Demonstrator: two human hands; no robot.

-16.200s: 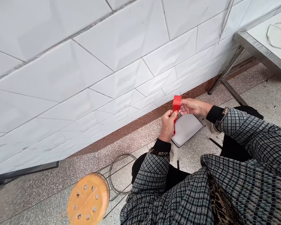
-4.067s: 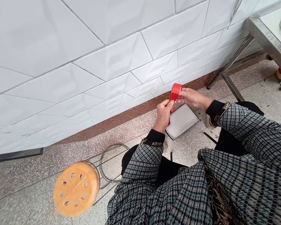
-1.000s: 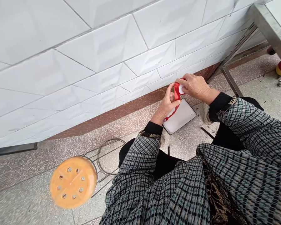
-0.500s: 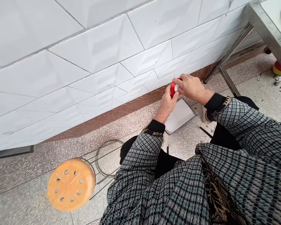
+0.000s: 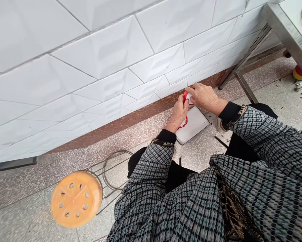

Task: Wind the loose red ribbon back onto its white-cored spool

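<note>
Both my hands meet in front of me, low over the floor by the wall. My left hand [image 5: 179, 112] and my right hand [image 5: 203, 96] together grip a red ribbon [image 5: 185, 95] with a white patch showing between the fingers. A short red end [image 5: 184, 123] curls out below my left hand. Most of the ribbon is hidden by my fingers. A flat white board with a dark edge [image 5: 193, 126] lies on the floor right under the hands.
An orange round stool seat with holes [image 5: 76, 199] on a wire frame stands at my lower left. A white tiled wall [image 5: 102, 60] fills the top. A metal table leg [image 5: 244, 82] and table edge [image 5: 285, 32] stand at the right. Small debris litters the speckled floor.
The long upright red strip has been gathered down into a small bunch between my hands. Both hands have closed in together and dropped slightly toward the white board.
</note>
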